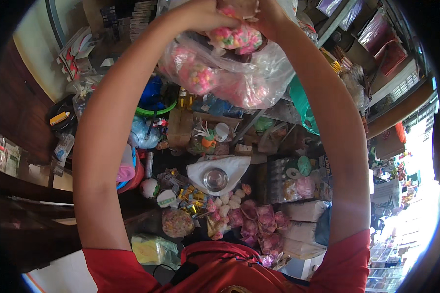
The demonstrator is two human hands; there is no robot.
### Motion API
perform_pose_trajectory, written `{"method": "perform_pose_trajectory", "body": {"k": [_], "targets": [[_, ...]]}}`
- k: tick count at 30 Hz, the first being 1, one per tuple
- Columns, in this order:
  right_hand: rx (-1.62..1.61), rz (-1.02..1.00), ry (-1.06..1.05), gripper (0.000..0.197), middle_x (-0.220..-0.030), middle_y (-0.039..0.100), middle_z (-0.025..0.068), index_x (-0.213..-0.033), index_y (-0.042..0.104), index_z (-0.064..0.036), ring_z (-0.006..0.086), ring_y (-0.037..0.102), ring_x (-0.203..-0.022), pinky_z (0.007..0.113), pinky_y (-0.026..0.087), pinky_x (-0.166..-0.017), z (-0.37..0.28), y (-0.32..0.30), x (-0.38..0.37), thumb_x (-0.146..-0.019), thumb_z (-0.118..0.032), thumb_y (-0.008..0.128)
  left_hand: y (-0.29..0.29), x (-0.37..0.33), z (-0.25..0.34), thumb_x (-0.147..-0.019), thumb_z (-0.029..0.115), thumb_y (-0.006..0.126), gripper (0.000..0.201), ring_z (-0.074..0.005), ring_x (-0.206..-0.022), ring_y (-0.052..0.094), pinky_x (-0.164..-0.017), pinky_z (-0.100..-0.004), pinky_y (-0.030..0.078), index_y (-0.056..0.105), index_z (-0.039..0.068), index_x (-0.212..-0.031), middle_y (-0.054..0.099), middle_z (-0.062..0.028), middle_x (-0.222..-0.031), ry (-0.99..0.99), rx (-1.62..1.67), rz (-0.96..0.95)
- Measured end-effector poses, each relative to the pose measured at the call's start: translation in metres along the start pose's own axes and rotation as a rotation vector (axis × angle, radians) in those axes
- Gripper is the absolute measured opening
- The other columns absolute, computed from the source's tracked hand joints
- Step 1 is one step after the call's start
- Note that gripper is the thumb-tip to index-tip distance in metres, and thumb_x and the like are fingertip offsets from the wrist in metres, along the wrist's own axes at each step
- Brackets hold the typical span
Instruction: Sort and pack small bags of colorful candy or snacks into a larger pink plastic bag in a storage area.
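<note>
Your left hand (211, 15) is curled around a bundle of colourful pieces (237, 39), held at the large clear bag (247, 88) and not yet set down (your right hand (271, 22) is beside it, its cropped fingers leaving its grip unclear).

Dark surface (255, 181), possibly the floor; edges obscured. Directly on it: white cloth (237, 168) near centre; pink packets (266, 219), gold packets (192, 199), clear bag (177, 222) on near side; round white object (149, 188) left.
</note>
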State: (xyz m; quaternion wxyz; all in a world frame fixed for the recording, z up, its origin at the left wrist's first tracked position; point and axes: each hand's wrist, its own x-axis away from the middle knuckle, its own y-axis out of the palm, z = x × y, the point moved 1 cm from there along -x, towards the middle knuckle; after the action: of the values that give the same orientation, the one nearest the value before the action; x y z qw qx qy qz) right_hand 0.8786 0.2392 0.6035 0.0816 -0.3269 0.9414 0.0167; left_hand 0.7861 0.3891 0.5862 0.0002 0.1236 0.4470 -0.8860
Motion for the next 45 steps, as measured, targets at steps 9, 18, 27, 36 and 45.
{"method": "perform_pose_trajectory", "body": {"k": [9, 18, 27, 36, 45], "targets": [[-0.247, -0.755, -0.094, 0.093, -0.149, 0.042, 0.0189, -0.150, 0.033, -0.0056, 0.0350, 0.045, -0.133, 0.050, 0.033, -0.111, -0.020, 0.043, 0.088, -0.084, -0.068, 0.054, 0.017, 0.155, 0.055, -0.084, 0.027, 0.075, 0.050, -0.0098, -0.093, 0.063, -0.080, -0.0267, 0.052, 0.056, -0.002, -0.120, 0.066, -0.0071, -0.103, 0.163, 0.280, 0.390], [0.059, -0.467, 0.241, 0.061, -0.121, 0.059, 0.0080, -0.135, 0.051, -0.0050, 0.0149, 0.053, -0.109, 0.032, 0.044, -0.092, 0.174, -0.034, 0.308, -0.089, -0.043, 0.064, 0.254, 0.319, 0.025, -0.081, 0.015, 0.074, 0.059, -0.0134, -0.110, 0.056, -0.095, -0.0311, 0.047, 0.047, 0.004, -0.133, 0.058, -0.0041, -0.118, -0.488, 0.888, -0.006], [-0.655, 0.782, 1.084, 0.057, -0.122, 0.059, 0.0111, -0.136, 0.049, -0.0087, 0.0230, 0.059, -0.108, 0.034, 0.051, -0.082, 0.356, -0.128, 0.674, -0.091, -0.042, 0.061, 0.537, 0.370, 0.047, -0.087, 0.026, 0.076, 0.049, -0.0144, -0.094, 0.065, -0.073, -0.0283, 0.058, 0.052, 0.007, -0.126, 0.060, -0.0046, -0.113, -0.957, 1.131, -0.425], [0.343, 0.585, 0.796, 0.067, -0.119, 0.054, 0.0180, -0.130, 0.048, -0.0004, 0.0269, 0.056, -0.109, 0.041, 0.051, -0.082, 0.419, -0.144, 0.735, -0.085, -0.044, 0.070, 0.637, 0.352, 0.060, -0.090, 0.049, 0.067, 0.075, -0.0251, -0.124, 0.053, -0.101, -0.0391, 0.044, 0.040, 0.004, -0.143, 0.053, -0.0164, -0.136, -0.545, 0.485, -0.616], [0.132, 0.491, 0.853, 0.041, -0.110, 0.069, 0.0171, -0.113, 0.060, 0.0015, 0.0258, 0.064, -0.106, 0.035, 0.047, -0.094, 0.442, -0.167, 0.741, -0.092, -0.033, 0.064, 0.581, 0.374, 0.042, -0.091, 0.045, 0.066, 0.062, -0.0291, -0.114, 0.062, -0.096, -0.0370, 0.048, 0.054, -0.005, -0.127, 0.062, -0.0219, -0.124, -0.659, 0.617, -0.530]]}}
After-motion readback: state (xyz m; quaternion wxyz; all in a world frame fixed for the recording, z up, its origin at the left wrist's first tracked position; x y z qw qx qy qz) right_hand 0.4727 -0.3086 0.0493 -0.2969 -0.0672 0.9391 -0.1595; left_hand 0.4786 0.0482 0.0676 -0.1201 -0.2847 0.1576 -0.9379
